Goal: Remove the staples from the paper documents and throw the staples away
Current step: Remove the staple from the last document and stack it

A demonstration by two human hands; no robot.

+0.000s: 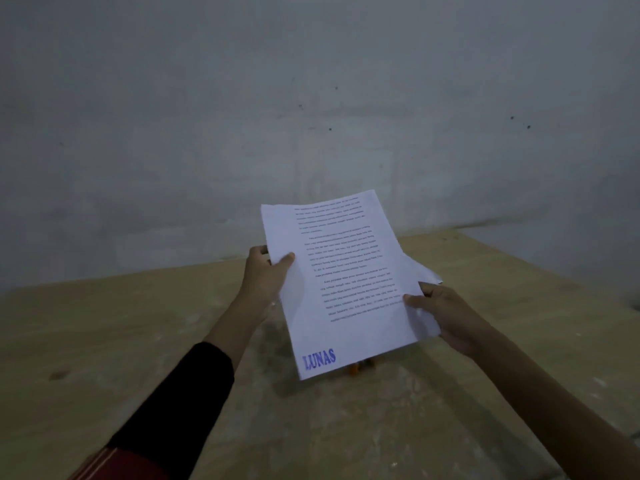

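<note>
Paper (346, 282) was held up in both hands above a wooden table (104, 341), tilted with its far edge leaning left and raised toward a grey wall (311, 81). It looked like several sheets together — a second edge showed behind the top page at the right, near the right hand. The left hand (265, 277) gripped the left edge, thumb on the printed face, fingers behind. The right hand (446, 317) pinched the right edge lower down, thumb on top as well. Printed paragraphs filled the top page, and a blue stamp (319, 358) reading "LUNAS" sat at its near left corner. No staple could be made out at this blur. Just beneath the near edge of the paper, something small and orange (354, 369) peeked out on the table — too hidden to identify. A dark sleeve (173, 410) covered the left forearm.
</note>
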